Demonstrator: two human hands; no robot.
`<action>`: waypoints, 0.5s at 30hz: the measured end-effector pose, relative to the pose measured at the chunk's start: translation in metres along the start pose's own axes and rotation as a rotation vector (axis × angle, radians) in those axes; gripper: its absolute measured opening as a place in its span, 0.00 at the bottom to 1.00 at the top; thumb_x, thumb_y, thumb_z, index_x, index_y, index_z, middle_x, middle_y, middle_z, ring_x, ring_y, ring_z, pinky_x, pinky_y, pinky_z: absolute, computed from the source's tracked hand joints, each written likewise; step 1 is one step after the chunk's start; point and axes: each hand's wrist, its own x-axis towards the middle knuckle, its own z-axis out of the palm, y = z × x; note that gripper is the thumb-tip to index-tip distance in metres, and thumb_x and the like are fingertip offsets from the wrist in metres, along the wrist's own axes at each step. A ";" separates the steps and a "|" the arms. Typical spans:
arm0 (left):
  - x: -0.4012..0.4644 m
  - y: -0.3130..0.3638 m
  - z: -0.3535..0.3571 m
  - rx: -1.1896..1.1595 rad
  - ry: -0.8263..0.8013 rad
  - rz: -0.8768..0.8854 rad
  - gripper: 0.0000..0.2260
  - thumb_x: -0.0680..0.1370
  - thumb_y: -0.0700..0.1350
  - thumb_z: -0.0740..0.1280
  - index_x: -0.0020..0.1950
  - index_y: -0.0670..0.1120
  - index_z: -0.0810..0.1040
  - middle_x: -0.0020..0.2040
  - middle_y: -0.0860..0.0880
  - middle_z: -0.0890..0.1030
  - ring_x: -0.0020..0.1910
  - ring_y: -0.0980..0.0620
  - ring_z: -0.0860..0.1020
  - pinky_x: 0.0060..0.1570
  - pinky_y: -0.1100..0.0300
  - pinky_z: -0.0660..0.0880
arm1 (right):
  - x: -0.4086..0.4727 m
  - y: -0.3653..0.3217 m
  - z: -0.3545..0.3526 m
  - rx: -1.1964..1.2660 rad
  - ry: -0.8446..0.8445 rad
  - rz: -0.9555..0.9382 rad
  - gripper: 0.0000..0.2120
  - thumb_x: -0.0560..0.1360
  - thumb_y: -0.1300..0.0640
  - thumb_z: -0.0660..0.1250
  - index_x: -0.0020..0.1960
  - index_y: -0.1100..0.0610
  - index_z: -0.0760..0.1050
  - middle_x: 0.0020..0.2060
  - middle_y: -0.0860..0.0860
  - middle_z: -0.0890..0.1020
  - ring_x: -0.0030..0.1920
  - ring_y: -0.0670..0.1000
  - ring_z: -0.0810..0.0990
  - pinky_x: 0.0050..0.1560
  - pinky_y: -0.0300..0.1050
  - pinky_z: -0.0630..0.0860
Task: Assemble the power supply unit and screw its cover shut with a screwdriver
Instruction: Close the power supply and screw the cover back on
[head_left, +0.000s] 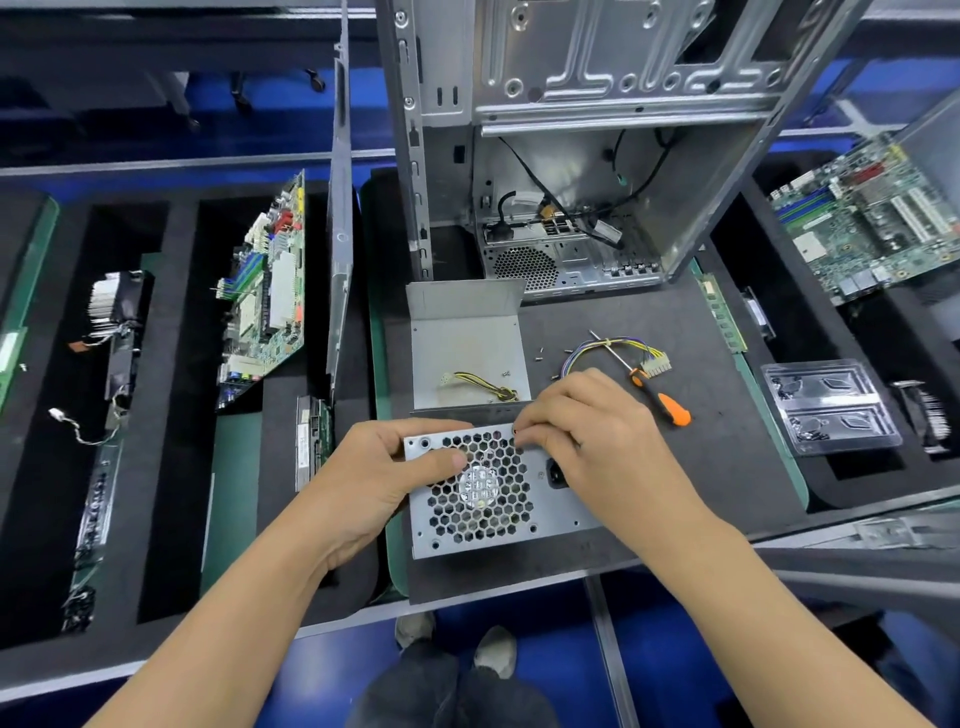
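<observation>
The power supply unit (498, 519) stands on the dark mat with its honeycomb fan grille facing me. My left hand (374, 478) grips its left side, thumb lying across the grille. My right hand (587, 431) holds the upper right edge, fingertips curled over the top rim. Behind the unit lies the bent grey metal cover (467, 338) with a yellow-black cable (483, 384) on it. An orange-handled screwdriver (654, 389) lies to the right of my right hand, beside a bundle of coloured wires (618, 351). Small screws (540, 354) lie loose on the mat.
An open computer case (571, 156) stands behind the mat. A motherboard (270, 291) leans in the foam tray on the left; another motherboard (872, 218) lies at the right. A clear plastic tray (831, 405) and a memory stick (722, 314) sit to the right.
</observation>
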 end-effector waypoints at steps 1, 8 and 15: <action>0.000 0.000 0.000 -0.005 0.001 -0.003 0.18 0.64 0.46 0.78 0.54 0.48 0.87 0.52 0.42 0.86 0.50 0.47 0.85 0.48 0.62 0.80 | 0.000 0.000 0.001 0.000 0.002 -0.002 0.02 0.72 0.64 0.74 0.41 0.60 0.83 0.40 0.51 0.81 0.42 0.54 0.77 0.46 0.46 0.75; -0.001 0.002 0.001 -0.004 -0.006 -0.006 0.17 0.65 0.44 0.77 0.53 0.49 0.87 0.52 0.42 0.86 0.52 0.47 0.85 0.49 0.61 0.80 | 0.001 -0.003 0.002 -0.212 -0.067 -0.056 0.08 0.69 0.70 0.77 0.42 0.60 0.82 0.40 0.53 0.79 0.41 0.55 0.74 0.34 0.53 0.76; 0.001 0.001 0.000 -0.021 0.008 -0.009 0.16 0.66 0.42 0.76 0.54 0.45 0.87 0.52 0.40 0.86 0.51 0.46 0.85 0.48 0.61 0.80 | 0.002 0.000 0.003 -0.178 -0.029 -0.099 0.09 0.68 0.71 0.77 0.41 0.59 0.82 0.40 0.51 0.80 0.39 0.55 0.76 0.41 0.46 0.76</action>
